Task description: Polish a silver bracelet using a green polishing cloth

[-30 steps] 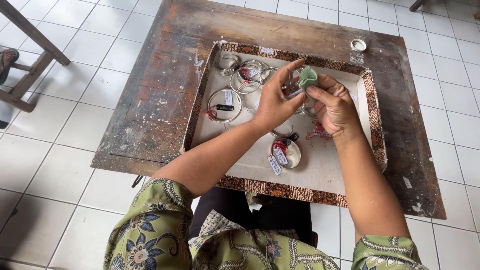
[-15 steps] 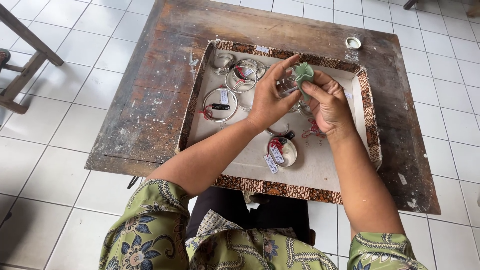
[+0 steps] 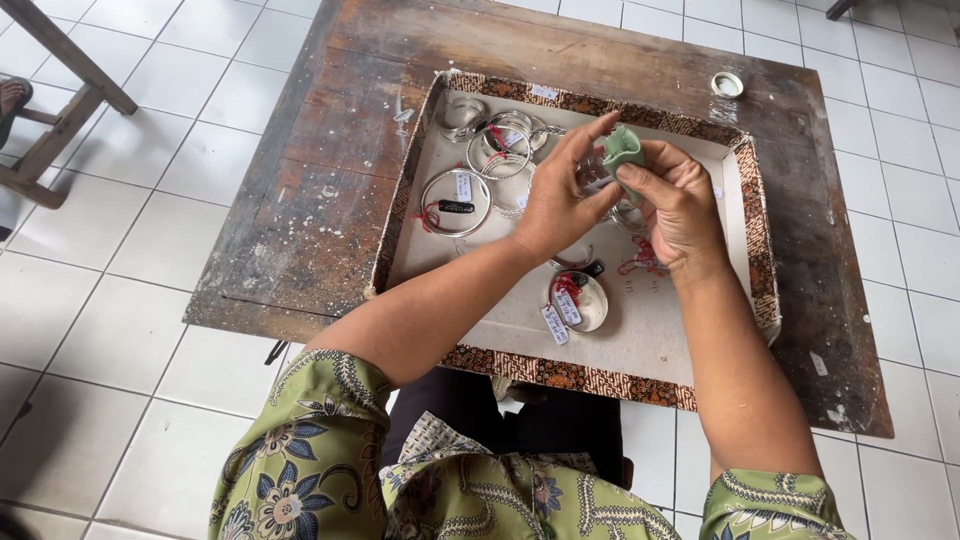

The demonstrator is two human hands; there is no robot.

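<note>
Green cloth stays pinched in the right hand, rubbing a silver bangle gripped by the left hand above the tray's far edge, little changed, so polishing seems ongoing.

Two small white tags on red string lie by a silver bangle in the tray. Another white tag and a black tag sit inside a bangle ring at left.

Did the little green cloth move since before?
No. The green cloth stays pinched between the left hand and right hand, over the same far part of the tray.
</note>
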